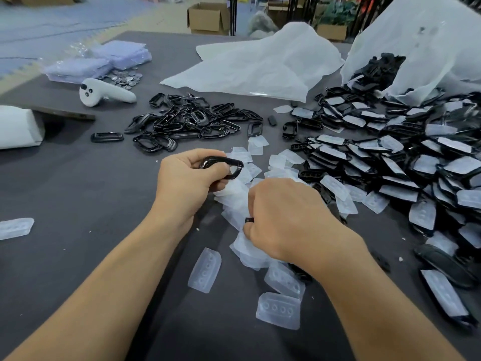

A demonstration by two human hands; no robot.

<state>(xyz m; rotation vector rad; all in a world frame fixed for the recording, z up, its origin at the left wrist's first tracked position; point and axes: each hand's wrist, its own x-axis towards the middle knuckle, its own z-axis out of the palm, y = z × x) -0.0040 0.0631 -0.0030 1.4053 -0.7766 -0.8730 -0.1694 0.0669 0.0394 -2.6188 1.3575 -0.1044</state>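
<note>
My left hand [186,178] grips a glossy black plastic frame [229,165] above a heap of translucent silicone pads [242,209] in the middle of the dark table. My right hand [286,217] lies curled over that heap, and a small black piece [249,220] shows at its fingertips; the fingers are mostly hidden. Behind my hands lies a pile of bare black frames [187,121]. To the right spreads a big pile of black frames with pads still fitted [406,162].
A white bag [426,48] at the back right spills black frames. Crumpled white plastic sheeting [260,66] lies behind. A white hand controller [104,93], small metal discs [126,79] and purple packets [104,61] sit far left. Loose pads [278,310] lie near the front edge.
</note>
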